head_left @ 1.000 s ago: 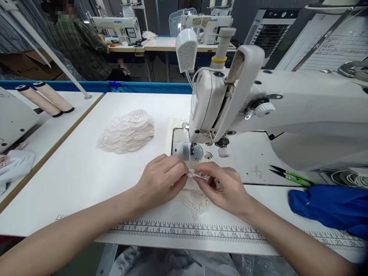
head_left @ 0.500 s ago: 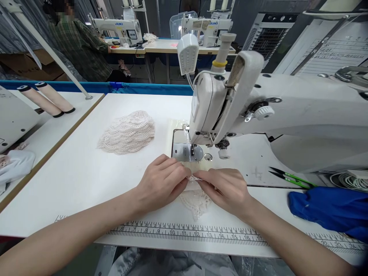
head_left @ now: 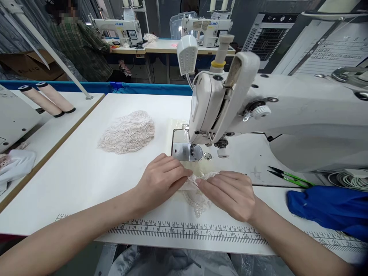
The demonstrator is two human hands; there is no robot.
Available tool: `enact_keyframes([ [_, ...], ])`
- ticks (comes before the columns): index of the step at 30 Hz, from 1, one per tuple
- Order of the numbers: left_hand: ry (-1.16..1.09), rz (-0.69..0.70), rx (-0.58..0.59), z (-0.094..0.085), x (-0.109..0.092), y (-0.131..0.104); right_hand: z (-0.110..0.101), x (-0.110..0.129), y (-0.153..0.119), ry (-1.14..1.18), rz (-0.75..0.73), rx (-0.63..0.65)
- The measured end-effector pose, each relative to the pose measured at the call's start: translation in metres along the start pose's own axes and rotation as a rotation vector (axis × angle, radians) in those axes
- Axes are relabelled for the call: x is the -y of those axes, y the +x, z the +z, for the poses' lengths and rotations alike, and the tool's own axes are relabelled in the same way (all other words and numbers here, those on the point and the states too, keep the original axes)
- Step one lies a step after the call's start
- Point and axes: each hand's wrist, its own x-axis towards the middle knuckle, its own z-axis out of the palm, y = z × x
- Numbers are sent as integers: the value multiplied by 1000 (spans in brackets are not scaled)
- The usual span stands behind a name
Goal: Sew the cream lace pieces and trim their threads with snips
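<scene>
A small pale lace piece [head_left: 197,203] hangs between my hands, just in front of the sewing machine's needle plate [head_left: 184,152]. My left hand [head_left: 165,177] pinches its upper left edge between thumb and fingers. On the other side, my right hand [head_left: 230,193] grips the lace, with its fingers pressed together and part of the edge showing above them. The presser foot [head_left: 192,150] is beyond my fingertips, with no lace under it. A stack of scalloped lace pieces [head_left: 128,132] lies on the white table to the left.
The white sewing machine [head_left: 287,99] rises at the right. Green-handled snips [head_left: 290,178] and a blue cloth [head_left: 327,209] lie on the right. A printed ruler [head_left: 184,232] runs along the front edge. Two thread cones [head_left: 47,100] lie at the left. A person [head_left: 83,50] sits beyond.
My right hand has moved slightly right and down, turning flatter over the lace. More of the lace edge shows between my hands. My left hand has barely moved.
</scene>
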Motion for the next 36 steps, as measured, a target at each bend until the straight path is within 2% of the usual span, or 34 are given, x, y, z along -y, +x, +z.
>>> enact_keyframes([
  [7,11,-21,53,-2,0,1,-2,-1,3,15,-47,27],
  [10,-61,-83,94,-7,-4,3,-11,4,8,35,-35,77],
  [12,-205,-174,171,-15,-11,7,-27,12,17,83,75,174],
  [15,-513,-371,324,-34,-29,14,-64,28,36,242,341,452],
  [17,-695,-488,429,-44,-39,19,-85,34,48,338,487,561],
  [19,-772,-570,501,-45,-43,22,-90,31,55,402,643,635],
  [21,-676,-592,502,-35,-37,20,-77,19,54,433,757,702],
  [23,-416,-542,425,-17,-25,14,-51,3,48,430,857,788],
  [25,-146,-430,380,3,-11,7,-23,-12,37,410,922,805],
  [28,5,-359,313,21,3,-2,5,-23,24,366,984,822],
  [32,142,-251,231,25,6,-5,14,-25,16,296,991,805],
  [36,261,-32,156,23,4,-7,16,-25,11,262,950,751],
])
